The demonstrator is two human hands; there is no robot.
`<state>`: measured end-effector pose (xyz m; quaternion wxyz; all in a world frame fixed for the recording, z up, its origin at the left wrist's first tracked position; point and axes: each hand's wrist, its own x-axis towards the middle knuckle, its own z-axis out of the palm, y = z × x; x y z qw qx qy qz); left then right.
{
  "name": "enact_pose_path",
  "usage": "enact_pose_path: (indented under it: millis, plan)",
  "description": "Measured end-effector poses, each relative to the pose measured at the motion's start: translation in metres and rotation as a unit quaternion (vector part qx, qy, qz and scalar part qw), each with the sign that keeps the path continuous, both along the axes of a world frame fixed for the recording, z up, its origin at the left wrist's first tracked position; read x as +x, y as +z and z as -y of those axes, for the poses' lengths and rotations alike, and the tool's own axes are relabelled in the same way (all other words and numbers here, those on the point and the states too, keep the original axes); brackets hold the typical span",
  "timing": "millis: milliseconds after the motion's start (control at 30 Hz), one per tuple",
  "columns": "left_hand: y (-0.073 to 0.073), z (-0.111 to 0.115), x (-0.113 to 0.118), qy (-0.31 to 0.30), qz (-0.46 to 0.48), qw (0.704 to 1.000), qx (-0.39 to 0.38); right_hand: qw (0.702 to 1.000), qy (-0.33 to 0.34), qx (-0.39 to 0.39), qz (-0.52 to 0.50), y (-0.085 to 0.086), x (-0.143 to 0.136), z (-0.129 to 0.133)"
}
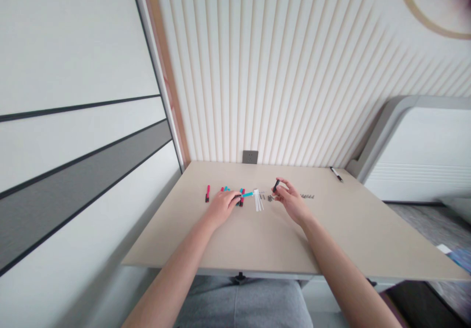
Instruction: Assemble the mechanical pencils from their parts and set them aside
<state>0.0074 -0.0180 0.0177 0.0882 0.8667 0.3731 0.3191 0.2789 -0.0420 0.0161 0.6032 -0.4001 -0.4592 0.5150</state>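
Note:
My left hand is closed on a slim blue piece with a black end, like a marker or pen body, which points to the right. Beneath and beside that hand lie several red, blue and black pieces, partly hidden by the fingers; one red-and-black piece shows. My right hand pinches a short black piece, like a pen cap, between thumb and fingertips, raised above the table. White thin sticks lie between the hands. Small dark metallic parts sit close to my right hand.
On the beige table, a red-and-black piece lies at the left. More small metallic parts form a row right of my right hand. A black-and-white pen rests at the far right. A wall socket is behind the table.

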Motion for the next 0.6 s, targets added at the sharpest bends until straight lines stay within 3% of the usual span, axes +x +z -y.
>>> enact_pose_path:
  millis: [600]
  plan:
    - [-0.001,-0.0007,-0.0004,0.004,0.004,1.0,0.003,1.0,0.008,0.017,0.019,-0.0006,-0.0022,-0.0003]
